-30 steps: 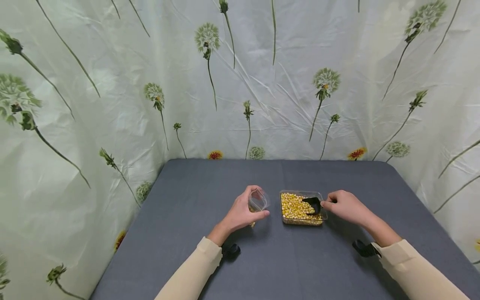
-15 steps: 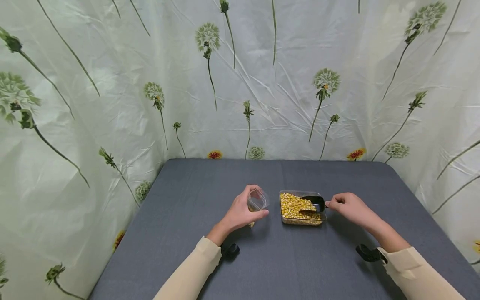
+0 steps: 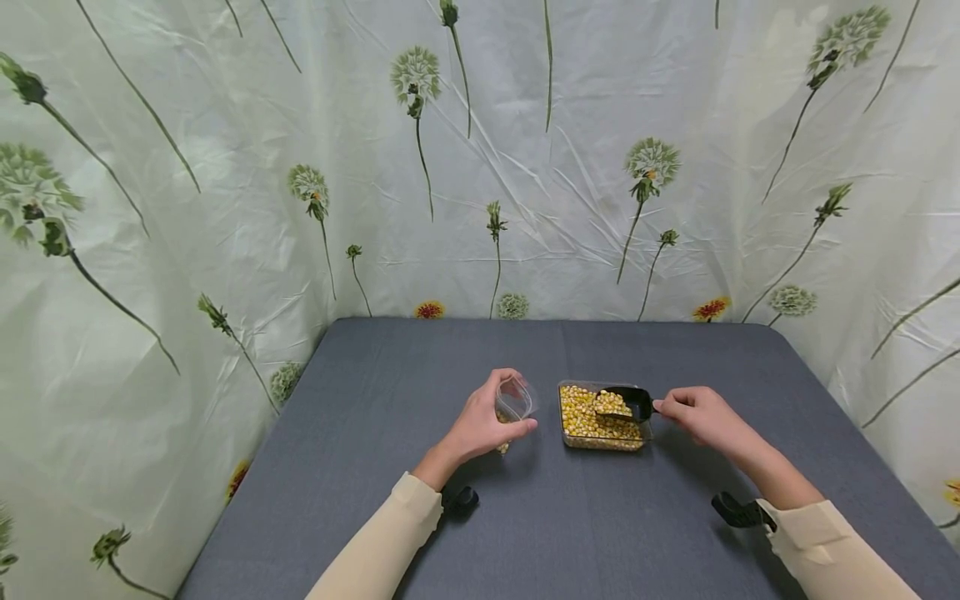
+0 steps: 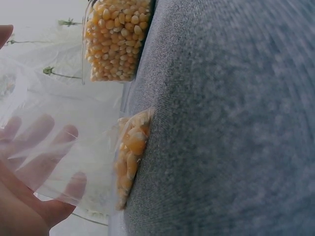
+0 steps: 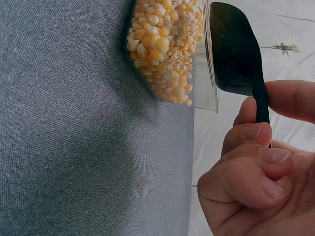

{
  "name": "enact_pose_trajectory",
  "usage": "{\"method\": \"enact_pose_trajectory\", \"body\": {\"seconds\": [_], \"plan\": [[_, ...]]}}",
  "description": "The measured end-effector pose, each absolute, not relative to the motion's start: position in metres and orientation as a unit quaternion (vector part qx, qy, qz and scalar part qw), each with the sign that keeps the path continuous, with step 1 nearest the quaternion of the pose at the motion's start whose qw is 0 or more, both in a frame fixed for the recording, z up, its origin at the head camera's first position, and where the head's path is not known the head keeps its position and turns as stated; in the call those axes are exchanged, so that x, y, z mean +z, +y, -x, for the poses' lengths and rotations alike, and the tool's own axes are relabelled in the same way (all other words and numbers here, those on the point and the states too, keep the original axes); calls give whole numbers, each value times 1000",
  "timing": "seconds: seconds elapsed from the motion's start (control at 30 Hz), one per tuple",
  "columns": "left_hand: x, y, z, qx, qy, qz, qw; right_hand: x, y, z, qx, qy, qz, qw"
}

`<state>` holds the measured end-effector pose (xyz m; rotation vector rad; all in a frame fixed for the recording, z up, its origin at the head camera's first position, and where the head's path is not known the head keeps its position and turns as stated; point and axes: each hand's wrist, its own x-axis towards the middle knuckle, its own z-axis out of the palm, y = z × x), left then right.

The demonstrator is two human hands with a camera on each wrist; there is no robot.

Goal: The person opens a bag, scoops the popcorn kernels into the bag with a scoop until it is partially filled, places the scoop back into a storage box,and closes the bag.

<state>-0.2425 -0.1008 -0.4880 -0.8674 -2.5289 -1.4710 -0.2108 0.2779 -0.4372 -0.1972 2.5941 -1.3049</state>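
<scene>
My left hand (image 3: pixel 483 427) curls thumb and fingers round an open clear bag (image 3: pixel 518 407), some corn at its bottom, on the grey table (image 3: pixel 442 358). My right hand (image 3: pixel 701 415) pinches the handle of a black scoop (image 5: pixel 234 49), heaped with corn (image 3: pixel 612 404), just above a clear box (image 5: pixel 204 93) of corn, right of the bag.
</scene>
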Motion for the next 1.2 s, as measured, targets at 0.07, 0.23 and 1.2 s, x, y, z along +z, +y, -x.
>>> {"method": "enact_pose_trajectory", "body": {"seconds": [0.07, 0.23, 1.2], "plan": [[-488, -101, 243, -480, -829, 284, 42, -437, 278, 211, -446, 886, 66, 113], [-488, -101, 243, -479, -829, 286, 40, -434, 277, 211, -446, 886, 67, 105], [-487, -102, 242, -479, -829, 287, 37, -409, 245, 217, -453, 882, 94, 90]]}}
